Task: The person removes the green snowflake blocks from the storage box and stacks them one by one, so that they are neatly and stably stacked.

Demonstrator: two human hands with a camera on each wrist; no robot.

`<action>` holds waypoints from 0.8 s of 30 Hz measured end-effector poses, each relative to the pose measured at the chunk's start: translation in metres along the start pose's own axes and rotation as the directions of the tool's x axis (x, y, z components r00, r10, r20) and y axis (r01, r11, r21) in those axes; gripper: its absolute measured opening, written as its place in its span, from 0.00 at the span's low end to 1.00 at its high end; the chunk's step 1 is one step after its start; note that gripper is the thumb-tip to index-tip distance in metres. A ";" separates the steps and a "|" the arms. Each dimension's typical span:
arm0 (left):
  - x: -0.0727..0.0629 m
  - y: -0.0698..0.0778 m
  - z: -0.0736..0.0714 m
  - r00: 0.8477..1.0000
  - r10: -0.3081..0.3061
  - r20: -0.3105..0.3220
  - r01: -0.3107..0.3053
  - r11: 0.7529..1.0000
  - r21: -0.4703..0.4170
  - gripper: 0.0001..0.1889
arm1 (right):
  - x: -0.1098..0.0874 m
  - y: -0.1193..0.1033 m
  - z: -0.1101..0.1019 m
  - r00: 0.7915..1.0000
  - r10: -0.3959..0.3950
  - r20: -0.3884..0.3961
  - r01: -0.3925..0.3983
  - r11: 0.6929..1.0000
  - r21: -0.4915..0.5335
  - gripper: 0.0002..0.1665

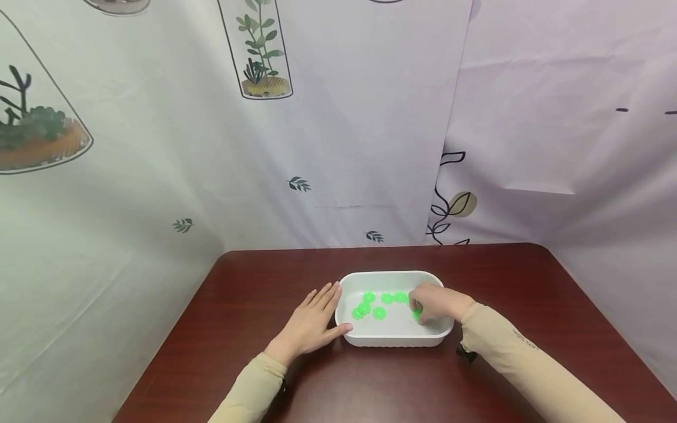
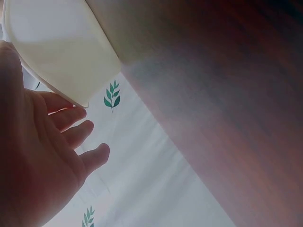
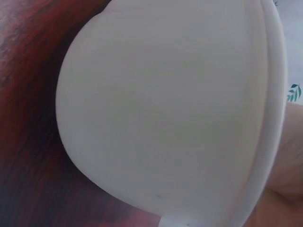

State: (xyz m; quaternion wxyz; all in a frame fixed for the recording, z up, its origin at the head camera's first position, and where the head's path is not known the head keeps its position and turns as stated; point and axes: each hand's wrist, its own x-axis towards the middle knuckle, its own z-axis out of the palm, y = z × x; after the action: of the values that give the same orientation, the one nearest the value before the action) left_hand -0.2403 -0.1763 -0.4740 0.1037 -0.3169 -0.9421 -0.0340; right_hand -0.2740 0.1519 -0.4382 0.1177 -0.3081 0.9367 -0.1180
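Left sleeve (image 1: 251,382): covering the arm behind the left hand (image 1: 307,330).
Left hand: lying with fingers straight and thumb spread apart, touching the tub (image 1: 394,341) at its left end.
Tub: standing on the table (image 1: 254,294) between both hands.
Green pieces (image 1: 379,313): lying in the tub, several nearer the left hand, others just beside the right hand (image 1: 436,301).
Right hand: pointing down inside the tub over one piece; whether it is pinching it, I cannot tell.
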 end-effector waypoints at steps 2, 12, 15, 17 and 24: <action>0.000 0.000 0.000 1.000 0.000 0.001 0.000 1.000 -0.004 0.48 | 0.002 0.000 0.000 1.000 0.014 0.015 -0.014 1.000 0.018 0.14; 0.000 0.001 -0.001 1.000 -0.008 0.017 0.009 1.000 -0.009 0.48 | 0.003 -0.003 0.002 1.000 0.001 0.005 -0.002 0.998 0.062 0.16; 0.000 0.001 -0.001 1.000 -0.002 0.010 0.002 1.000 -0.013 0.48 | 0.003 -0.004 0.001 1.000 0.002 0.001 -0.002 0.998 0.064 0.16; 0.000 0.001 -0.001 1.000 -0.001 0.008 0.001 1.000 -0.014 0.48 | 0.003 -0.005 0.002 1.000 0.002 -0.005 -0.002 0.998 0.065 0.16; 0.000 0.001 -0.001 1.000 -0.004 0.004 0.004 1.000 -0.028 0.48 | 0.002 -0.005 0.004 0.999 -0.001 -0.042 0.004 0.997 0.083 0.13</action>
State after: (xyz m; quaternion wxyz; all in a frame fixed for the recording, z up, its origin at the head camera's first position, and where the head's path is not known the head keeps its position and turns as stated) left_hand -0.2395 -0.1753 -0.4725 0.0972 -0.3164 -0.9425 -0.0467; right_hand -0.2714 0.1465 -0.4403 0.1107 -0.3015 0.9328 -0.1634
